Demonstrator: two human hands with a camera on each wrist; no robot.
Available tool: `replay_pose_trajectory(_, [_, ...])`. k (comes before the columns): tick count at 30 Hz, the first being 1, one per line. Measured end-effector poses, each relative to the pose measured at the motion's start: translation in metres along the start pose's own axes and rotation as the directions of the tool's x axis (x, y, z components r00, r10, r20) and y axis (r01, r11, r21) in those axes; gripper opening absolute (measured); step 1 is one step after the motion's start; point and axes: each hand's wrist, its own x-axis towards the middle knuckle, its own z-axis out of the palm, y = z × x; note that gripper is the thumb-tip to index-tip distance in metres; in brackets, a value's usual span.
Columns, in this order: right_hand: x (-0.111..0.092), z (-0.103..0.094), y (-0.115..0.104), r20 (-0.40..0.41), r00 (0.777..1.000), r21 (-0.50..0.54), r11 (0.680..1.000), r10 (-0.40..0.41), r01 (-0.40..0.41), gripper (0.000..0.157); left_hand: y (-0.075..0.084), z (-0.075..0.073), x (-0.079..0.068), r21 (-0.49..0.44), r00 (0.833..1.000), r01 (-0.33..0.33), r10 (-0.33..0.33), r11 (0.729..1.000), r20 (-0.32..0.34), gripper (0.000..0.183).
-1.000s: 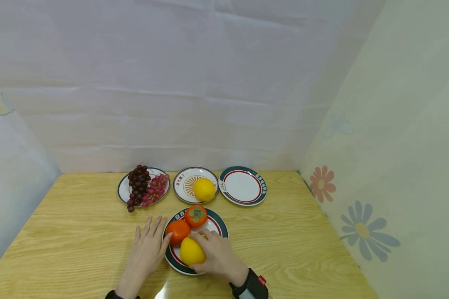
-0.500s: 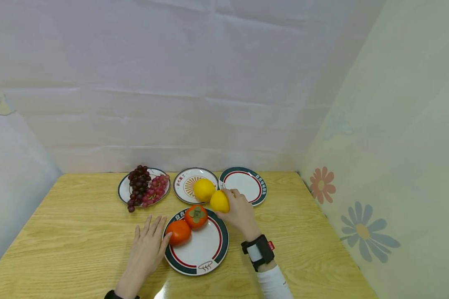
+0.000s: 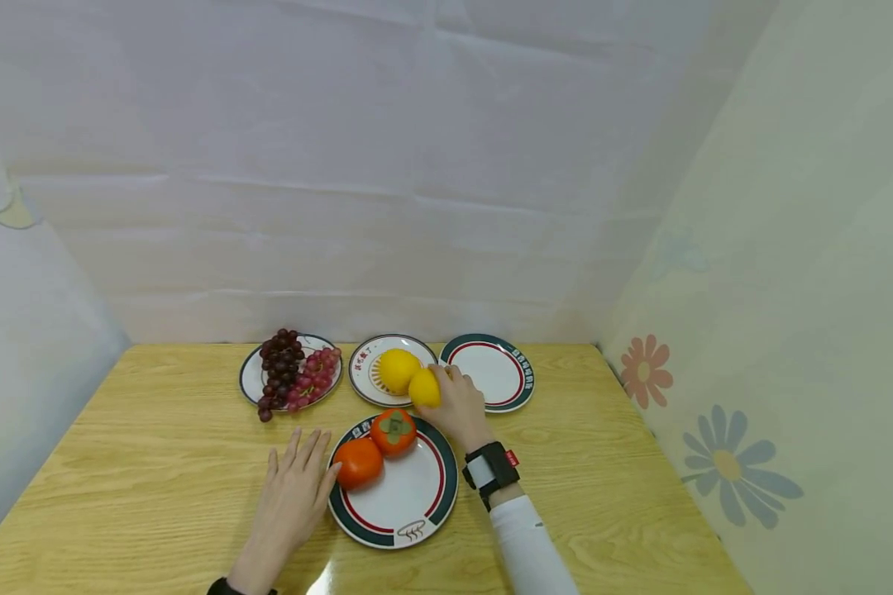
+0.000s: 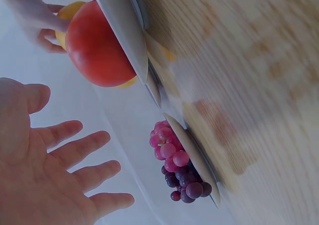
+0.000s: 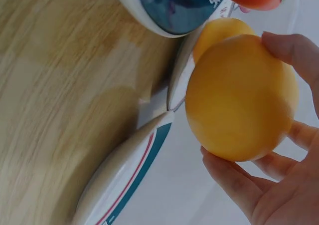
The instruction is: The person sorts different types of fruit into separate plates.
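Note:
My right hand (image 3: 463, 406) grips a smooth, round yellow fruit (image 5: 239, 100) between thumb and fingers. It holds the fruit at the right edge of the back middle plate (image 3: 365, 364), right beside a second yellow fruit (image 3: 398, 370) lying there. My left hand (image 3: 293, 487) is spread with straight fingers at the left of the front plate (image 3: 417, 487), and its thumb tip is right at the nearer persimmon (image 3: 359, 464). Another persimmon (image 3: 394, 432), leafy top showing, sits behind that one on the same green-rimmed plate.
At the back left, a plate (image 3: 250, 378) bears dark grapes (image 3: 281, 364) and pinkish-red grapes (image 3: 316, 373), some hanging over its rim. A green-rimmed plate (image 3: 491, 372) stands at the back right, behind my right hand. Cloth walls (image 3: 446, 207) enclose the wooden table (image 3: 156, 463).
My right hand has lifted the yellow fruit off the front plate and carried it back to the middle plate. The second yellow fruit has shifted slightly left. My left hand has stayed put.

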Motion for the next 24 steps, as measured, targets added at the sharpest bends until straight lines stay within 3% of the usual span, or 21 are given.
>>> replay_pose_trajectory(6, [0.015,0.012,-0.003,-0.022,1.000,-0.014,1.000,0.016,-0.017,0.068,0.001,-0.001,0.000,0.003,1.000,-0.003,0.003,1.000,0.006,0.051])
replay_pose_trajectory(15, [0.031,0.024,-0.013,0.029,0.999,-0.017,1.000,-0.013,0.014,0.070,0.000,0.000,0.000,0.005,1.000,0.001,-0.001,1.000,0.006,0.051])
replay_pose_trajectory(24, [0.034,0.026,-0.012,0.116,0.993,-0.012,0.999,-0.031,0.032,0.074,-0.001,0.001,0.000,-0.006,1.000,0.005,-0.005,1.000,-0.004,0.051])
